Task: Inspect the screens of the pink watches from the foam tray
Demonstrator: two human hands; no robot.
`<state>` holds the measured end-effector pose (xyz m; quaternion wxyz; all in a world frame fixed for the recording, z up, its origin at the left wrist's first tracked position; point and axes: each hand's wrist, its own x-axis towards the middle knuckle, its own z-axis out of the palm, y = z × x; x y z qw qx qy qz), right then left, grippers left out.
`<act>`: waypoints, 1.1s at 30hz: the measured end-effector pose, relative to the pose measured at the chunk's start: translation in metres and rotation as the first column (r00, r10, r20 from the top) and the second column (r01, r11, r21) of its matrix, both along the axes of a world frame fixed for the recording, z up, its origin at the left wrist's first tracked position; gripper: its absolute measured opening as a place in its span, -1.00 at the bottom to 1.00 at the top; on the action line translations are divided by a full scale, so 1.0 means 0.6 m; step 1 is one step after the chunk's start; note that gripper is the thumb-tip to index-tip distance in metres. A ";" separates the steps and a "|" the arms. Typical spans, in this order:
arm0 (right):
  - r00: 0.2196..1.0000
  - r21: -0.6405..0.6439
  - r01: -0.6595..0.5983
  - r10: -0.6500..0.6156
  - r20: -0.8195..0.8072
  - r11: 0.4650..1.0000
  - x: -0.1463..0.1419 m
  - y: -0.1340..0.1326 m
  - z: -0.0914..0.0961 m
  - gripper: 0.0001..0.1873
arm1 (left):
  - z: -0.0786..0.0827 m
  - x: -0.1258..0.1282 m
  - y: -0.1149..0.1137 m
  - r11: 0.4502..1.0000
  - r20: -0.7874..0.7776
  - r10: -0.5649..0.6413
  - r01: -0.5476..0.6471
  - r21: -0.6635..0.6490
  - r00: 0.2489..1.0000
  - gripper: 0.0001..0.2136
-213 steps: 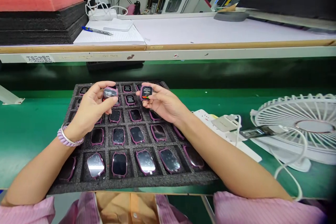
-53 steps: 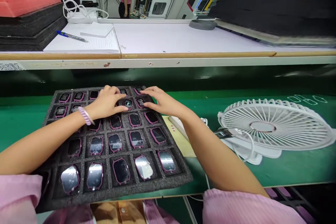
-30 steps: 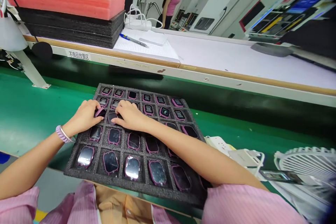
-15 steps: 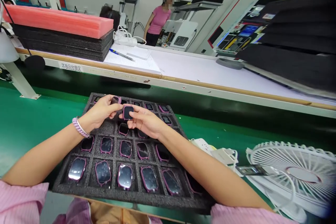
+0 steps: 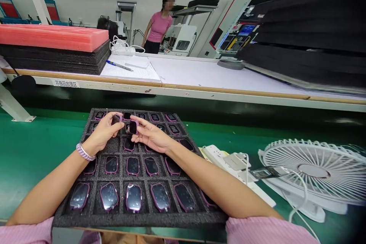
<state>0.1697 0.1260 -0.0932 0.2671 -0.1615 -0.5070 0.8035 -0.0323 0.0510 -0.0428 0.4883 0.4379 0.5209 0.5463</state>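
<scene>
Watches (image 5: 133, 127), dark-faced and purple-rimmed, are pinched singly in your left hand (image 5: 103, 131) and right hand (image 5: 151, 137). Your right forearm (image 5: 214, 183) partly hides the foam tray (image 5: 137, 220)'s right edge.

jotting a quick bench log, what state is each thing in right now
Left-hand watch, held, screen dark
Left hand, closed on that watch
Right-hand watch, held, screen dark
Right hand, closed on that watch
Foam tray, flat on bench
Front-row watches, face up, screens dark
Back-row watches, some screens lit
Pen, lying on paper
Fan, grille facing up, running unclear
</scene>
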 end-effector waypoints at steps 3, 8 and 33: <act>1.000 0.021 -0.017 0.017 -0.002 1.000 0.001 0.005 -0.005 -0.07 | -0.006 -0.007 0.002 0.999 -0.048 -0.010 0.012 0.033 0.999 -0.45; 1.000 0.021 -0.027 0.027 -0.004 0.999 -0.001 0.009 -0.008 -0.21 | -0.020 -0.014 0.008 0.996 -0.188 -0.020 0.036 0.078 0.982 -0.49; 0.998 -0.092 0.039 -0.044 -0.051 0.995 0.005 0.023 -0.014 -0.27 | -0.020 0.004 0.000 0.991 -0.227 0.003 0.027 0.131 0.974 -0.58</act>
